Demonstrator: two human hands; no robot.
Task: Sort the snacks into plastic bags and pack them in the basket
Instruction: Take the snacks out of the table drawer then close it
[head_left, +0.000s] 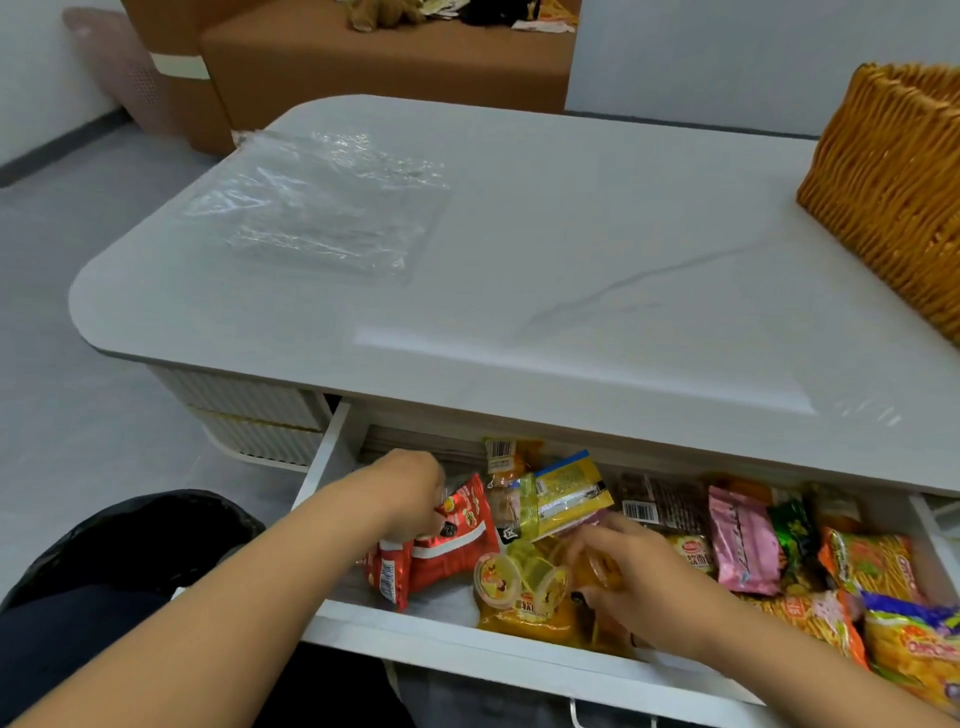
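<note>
A: Start at the left. The plastic bags (317, 202) lie flat and see-through on the far left part of the desk (571, 291), with nothing in them yet.

B: And under the desk edge the drawer (467, 631) is pulled out. The left hand (408, 493) is down in its left end, knuckles up, wrist bent, forearm coming in low from the bottom left corner.

A: Its grip looks pinched on the top edge of the red snack packets (441, 545), fingers curled under. I'd say the sorting has barely begun.

B: Then I'd lift all the red ones together, one kind to one bag, and carry them straight up to the bags rather than dragging them across the pile.

A: Middle of the drawer: the jelly cups (519, 577), yellow and round. The right hand (639, 577) is just beside them, fingers curled around something orange. I can't tell exactly what it is, a cup or a pouch.

B: The forearm runs in from the lower right, palm turned inward. Cups roll, so I'd gather them a few at a time.

A: Further right, a pink packet (743, 540), then orange noodle-snack packs (872, 566) at the drawer's right end.

B: And the wicker basket (893, 197) stands on the desk's far right, well apart from the bags. Filled bags have to cross the whole top.
</note>
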